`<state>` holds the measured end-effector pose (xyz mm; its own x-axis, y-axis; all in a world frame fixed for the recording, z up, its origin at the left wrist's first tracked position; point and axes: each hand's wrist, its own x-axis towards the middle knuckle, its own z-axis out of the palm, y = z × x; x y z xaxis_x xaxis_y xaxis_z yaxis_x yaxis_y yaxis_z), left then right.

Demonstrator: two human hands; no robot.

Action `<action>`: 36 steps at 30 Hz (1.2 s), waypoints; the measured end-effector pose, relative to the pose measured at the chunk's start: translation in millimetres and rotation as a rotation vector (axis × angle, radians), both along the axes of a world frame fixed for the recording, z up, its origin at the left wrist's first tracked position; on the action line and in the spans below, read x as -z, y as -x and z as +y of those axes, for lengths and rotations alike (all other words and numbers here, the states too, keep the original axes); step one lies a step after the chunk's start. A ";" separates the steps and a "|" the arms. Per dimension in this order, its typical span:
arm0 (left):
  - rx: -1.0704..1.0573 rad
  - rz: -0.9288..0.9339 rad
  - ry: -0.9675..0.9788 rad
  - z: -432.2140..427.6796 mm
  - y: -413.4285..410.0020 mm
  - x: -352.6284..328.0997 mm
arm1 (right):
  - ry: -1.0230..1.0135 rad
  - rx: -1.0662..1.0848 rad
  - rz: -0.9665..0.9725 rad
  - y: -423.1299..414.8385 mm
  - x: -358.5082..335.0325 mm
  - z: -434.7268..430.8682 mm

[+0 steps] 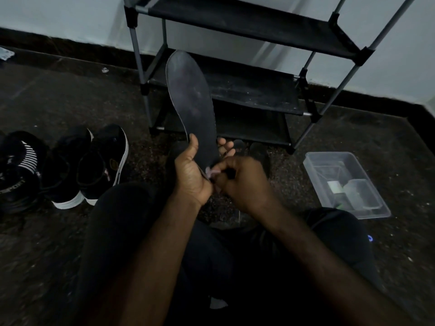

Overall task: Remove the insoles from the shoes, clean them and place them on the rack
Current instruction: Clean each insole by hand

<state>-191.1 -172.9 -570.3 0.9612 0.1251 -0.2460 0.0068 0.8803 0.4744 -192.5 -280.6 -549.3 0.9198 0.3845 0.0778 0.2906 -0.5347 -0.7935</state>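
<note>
Knees [122, 220] in dark trousers, nearest me, pointed toward the rack [247, 24]. Just beyond them, in front of the rack's lower shelves, both hands met at the heel end of the insole [190, 97].

Left hand [191, 175]: thumb pressed along the insole's front face, fingers wrapped behind it, a firm grip.

Right hand [242, 184]: fingers curled tight, pinching a small pale pinkish piece [209, 171] against the heel edge (cloth or tissue, could not tell in the dim light).

Insole: dark, held upright with the toe end up, overlapping the rack's left post and middle shelf in view.

Floor left of the rack: a pair of black shoes with white soles [94, 165]; further left, more black shoes [18, 170], one with white stripes.

Floor right of the rack, near its front foot: a clear plastic tub [341, 182] with small items inside, not identifiable.

The rack's shelves were black, and it stood against a pale wall [58, 17].
</note>
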 end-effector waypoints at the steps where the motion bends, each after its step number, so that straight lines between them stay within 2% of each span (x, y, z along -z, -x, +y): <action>1: -0.003 0.017 0.004 1.1 0.6 0.3 | 0.014 -0.047 0.017 6.0 0.6 1.8; 3: -0.011 0.021 0.002 1.5 0.5 -1.4 | 0.029 -0.033 -0.012 7.2 2.2 1.9; 6: -0.009 0.005 -0.049 -0.5 0.1 -2.3 | 0.029 0.121 -0.099 -4.6 4.4 0.5; 9: -0.005 0.019 -0.095 3.5 0.8 1.6 | 0.020 0.019 -0.003 2.7 2.2 3.3; 11: 0.002 0.015 -0.100 7.7 0.4 2.3 | -0.127 -0.128 0.189 8.7 -5.1 2.5; 13: 0.047 -0.012 -0.126 9.0 0.6 -0.9 | -0.351 -0.137 0.350 3.5 -15.9 -4.8; 15: 0.101 -0.043 -0.137 8.1 1.6 -3.7 | -0.518 0.006 0.342 -7.5 -25.6 -13.0; 17: 0.100 -0.078 -0.111 8.3 2.6 -3.4 | -0.563 0.109 0.240 -17.6 -31.3 -17.2; 20: 0.109 -0.165 -0.103 7.9 3.8 -3.1 | -0.485 0.065 0.126 -20.3 -33.5 -8.6; 24: 0.113 -0.164 -0.092 11.2 4.2 -4.3 | -0.059 -0.007 -0.258 -17.1 -16.6 5.2; 26: 0.090 -0.133 -0.115 13.3 2.6 -2.4 | 0.018 -0.022 -0.321 -13.8 -7.0 10.2; 28: 0.060 -0.068 -0.156 14.2 1.0 1.9 | 0.005 -0.031 -0.278 -5.2 -2.6 13.1; 33: 0.043 -0.023 -0.119 16.8 -1.2 1.5 | -0.087 -0.202 0.073 3.3 -13.5 2.8; 34: 0.058 -0.044 -0.109 16.8 -1.7 0.8 | -0.158 -0.193 0.121 -1.1 -18.4 0.6; 36: 0.098 -0.076 -0.080 14.7 -0.9 -1.6 | -0.255 -0.043 0.056 -13.5 -23.7 -0.7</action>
<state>-190.2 -158.2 -568.6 0.9852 0.0465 -0.1649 0.0519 0.8364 0.5457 -179.0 -281.4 -525.6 0.9085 0.3981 0.1268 0.2608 -0.3034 -0.9165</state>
